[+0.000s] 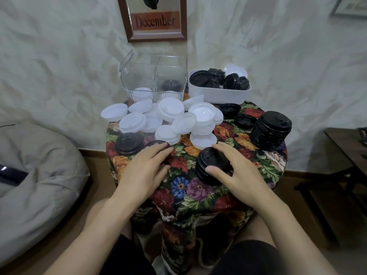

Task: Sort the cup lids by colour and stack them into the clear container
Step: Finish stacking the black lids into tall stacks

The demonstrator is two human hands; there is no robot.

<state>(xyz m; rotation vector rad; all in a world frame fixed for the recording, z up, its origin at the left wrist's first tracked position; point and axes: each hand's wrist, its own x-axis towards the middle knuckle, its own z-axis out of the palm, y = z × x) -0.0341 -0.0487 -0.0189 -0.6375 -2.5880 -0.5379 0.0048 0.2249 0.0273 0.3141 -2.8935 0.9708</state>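
Several white lids (168, 120) lie scattered across the middle of the floral-clothed table (184, 187). The clear container (154, 76) stands at the back, a few white lids and a black one at its bottom. My right hand (238, 175) grips a short stack of black lids (208, 165) near the front, thumb and fingers curled round it. My left hand (145, 169) reaches with straight fingers onto a black lid (156, 144) on the left. Another black lid (128, 143) lies beside it. A taller black stack (271, 130) stands at the right.
A white bin (218, 94) holding several black lids and a white one sits at the back right. Two loose black lids (245, 120) lie in front of it. A grey beanbag (35, 175) is on the left, a dark side table (349, 147) on the right.
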